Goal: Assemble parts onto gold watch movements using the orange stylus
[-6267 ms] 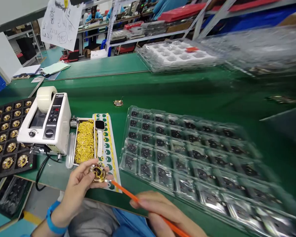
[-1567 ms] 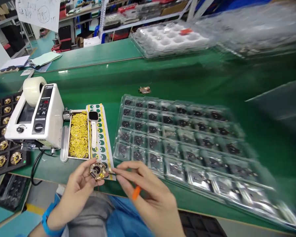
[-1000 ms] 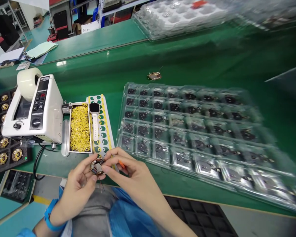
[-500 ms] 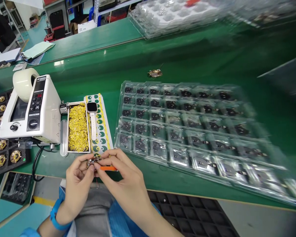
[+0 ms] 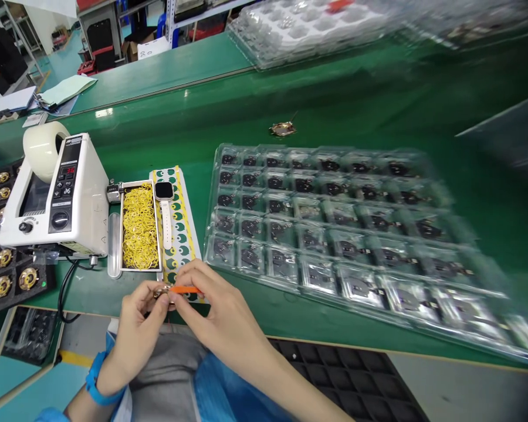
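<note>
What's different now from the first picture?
The right hand moved left, close to the left hand, keeping its orange tool. The round gold part shows less of its face. The left hand still holds it; the white-strapped smartwatch stayed beside the yellow rings.

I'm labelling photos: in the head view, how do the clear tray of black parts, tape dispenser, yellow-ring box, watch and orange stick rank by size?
1. Clear tray
2. Tape dispenser
3. Yellow-ring box
4. Watch
5. Orange stick, only partly visible
</note>
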`<state>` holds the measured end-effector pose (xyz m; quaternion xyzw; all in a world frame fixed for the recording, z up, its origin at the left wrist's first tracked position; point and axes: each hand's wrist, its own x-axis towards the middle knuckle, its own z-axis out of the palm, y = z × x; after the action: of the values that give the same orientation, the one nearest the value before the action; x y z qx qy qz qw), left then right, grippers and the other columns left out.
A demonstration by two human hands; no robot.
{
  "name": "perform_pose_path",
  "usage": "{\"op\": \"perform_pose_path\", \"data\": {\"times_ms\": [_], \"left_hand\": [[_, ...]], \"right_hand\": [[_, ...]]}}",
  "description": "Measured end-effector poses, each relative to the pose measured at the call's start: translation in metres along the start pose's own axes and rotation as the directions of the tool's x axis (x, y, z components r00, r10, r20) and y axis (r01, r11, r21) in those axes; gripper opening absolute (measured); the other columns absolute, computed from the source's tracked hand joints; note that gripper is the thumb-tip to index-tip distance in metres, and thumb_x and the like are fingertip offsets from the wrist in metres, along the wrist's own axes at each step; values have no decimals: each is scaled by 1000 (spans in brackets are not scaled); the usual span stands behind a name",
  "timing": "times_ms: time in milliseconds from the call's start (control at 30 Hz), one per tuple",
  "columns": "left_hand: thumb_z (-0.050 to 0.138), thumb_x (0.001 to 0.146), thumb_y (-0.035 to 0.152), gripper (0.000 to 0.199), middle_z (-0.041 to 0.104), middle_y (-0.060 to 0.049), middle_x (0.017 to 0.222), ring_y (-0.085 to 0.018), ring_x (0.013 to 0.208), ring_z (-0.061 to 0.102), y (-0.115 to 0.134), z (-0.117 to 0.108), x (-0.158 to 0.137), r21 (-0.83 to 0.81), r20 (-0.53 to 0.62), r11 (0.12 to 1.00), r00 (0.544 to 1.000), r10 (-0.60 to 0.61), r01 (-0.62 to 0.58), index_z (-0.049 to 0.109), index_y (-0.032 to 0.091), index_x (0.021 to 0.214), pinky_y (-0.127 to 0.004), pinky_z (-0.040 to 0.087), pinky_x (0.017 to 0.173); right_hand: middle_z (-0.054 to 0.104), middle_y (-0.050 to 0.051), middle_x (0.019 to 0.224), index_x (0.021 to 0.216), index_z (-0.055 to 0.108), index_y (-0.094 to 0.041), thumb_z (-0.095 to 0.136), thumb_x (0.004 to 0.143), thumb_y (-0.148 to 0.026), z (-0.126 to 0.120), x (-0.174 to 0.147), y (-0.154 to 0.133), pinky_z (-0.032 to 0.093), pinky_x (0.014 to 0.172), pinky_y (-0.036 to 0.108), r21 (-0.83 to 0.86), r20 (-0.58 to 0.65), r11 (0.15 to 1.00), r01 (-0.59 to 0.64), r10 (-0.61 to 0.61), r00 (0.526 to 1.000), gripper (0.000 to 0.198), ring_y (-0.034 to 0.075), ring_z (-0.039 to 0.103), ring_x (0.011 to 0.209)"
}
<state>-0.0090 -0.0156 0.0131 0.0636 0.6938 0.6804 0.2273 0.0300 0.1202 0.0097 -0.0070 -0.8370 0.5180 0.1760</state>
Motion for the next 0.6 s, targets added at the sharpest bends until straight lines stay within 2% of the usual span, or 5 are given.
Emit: {"op": "perform_pose_path", "data": {"times_ms": [67, 133, 267, 400, 600], "left_hand": [[70, 76, 21, 7, 66, -3, 72, -14, 67, 59, 2, -6, 3, 145, -32, 985, 994, 101, -96, 71, 15, 74, -20, 47, 61], [70, 71, 17, 3, 62, -1, 67, -12, 62, 54, 3, -11, 6, 195, -74, 972, 986, 147, -130, 70, 15, 69, -19, 43, 57], [74, 70, 23, 21, 62, 1, 60, -11, 55, 55, 2, -12, 5, -27, -84, 1000, 996, -10, 8, 55, 17, 66, -18, 44, 52], [81, 70, 38, 38, 62, 4, 54, -8, 43, 53, 3, -6, -5, -224, 15, 968, 993, -114, 114, 48, 18, 74, -15, 44, 43], [73, 81, 43, 33, 67, 5, 58, -7, 47, 62, 7, -2, -16, -204, 70, 977, 996, -52, 65, 60, 18, 99, -14, 53, 53]], "right_hand": [[58, 5, 86, 85, 54, -20, 46, 91, -13, -3, -2, -2, 47, 60, 26, -91, -6, 989, 113, -114, 993, 13, 18, 61, 78], [60, 5, 88, 93, 56, -19, 49, 94, -13, -5, -9, -6, 48, 59, 26, -182, -82, 946, 269, -287, 954, 10, 18, 61, 76], [63, 5, 88, 97, 62, -17, 48, 98, -9, -7, -25, -11, 41, 50, 26, -375, -95, 780, 502, -570, 816, 16, 13, 53, 60], [66, 10, 96, 100, 64, -14, 47, 100, -8, -3, -26, -7, 44, 56, 28, -438, -91, 760, 480, -569, 818, 18, 16, 58, 69], [69, 13, 89, 98, 62, -9, 52, 99, -9, -1, -14, 3, 49, 60, 27, -376, -127, 797, 472, -549, 826, 11, 19, 61, 73]]}}
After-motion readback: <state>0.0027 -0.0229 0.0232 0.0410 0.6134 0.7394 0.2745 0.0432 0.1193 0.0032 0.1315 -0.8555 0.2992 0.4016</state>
